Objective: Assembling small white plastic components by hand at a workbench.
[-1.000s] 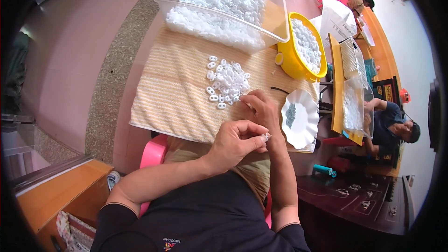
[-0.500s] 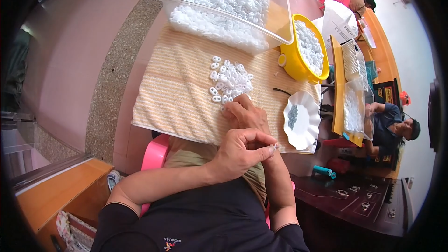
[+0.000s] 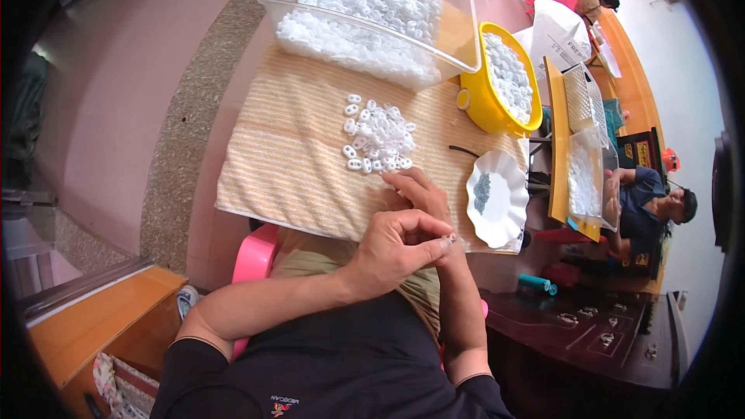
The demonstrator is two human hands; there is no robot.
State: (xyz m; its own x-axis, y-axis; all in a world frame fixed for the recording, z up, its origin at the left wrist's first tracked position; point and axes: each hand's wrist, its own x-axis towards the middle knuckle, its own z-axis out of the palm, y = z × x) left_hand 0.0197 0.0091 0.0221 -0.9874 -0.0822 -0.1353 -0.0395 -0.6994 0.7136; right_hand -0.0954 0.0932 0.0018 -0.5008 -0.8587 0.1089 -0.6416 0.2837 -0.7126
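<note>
My left hand (image 3: 400, 248) crosses over my right wrist, its thumb and forefinger pinched on a small white plastic piece (image 3: 452, 238). Just in front, my right hand (image 3: 421, 192) hovers over the towel with fingers bent together; whatever sits at its fingertips is too small to make out. Beyond those fingertips lies a loose pile of white oval two-hole plastic pieces (image 3: 382, 136). To the right of my hands stands a white scalloped dish (image 3: 508, 206) holding a heap of tiny dark grey-green parts (image 3: 482, 192).
A striped towel (image 3: 279, 147) covers the table. Behind the pile stands a clear bin (image 3: 365, 64) of white pieces, beside a yellow tub (image 3: 469, 81) filled likewise. A thin black strip (image 3: 464, 150) lies near the dish. Another person (image 3: 652, 198) sits at the right.
My right hand has drawn back from the near edge of the pile toward me. My left hand keeps its pinch with little movement. The whole view has shifted slightly.
</note>
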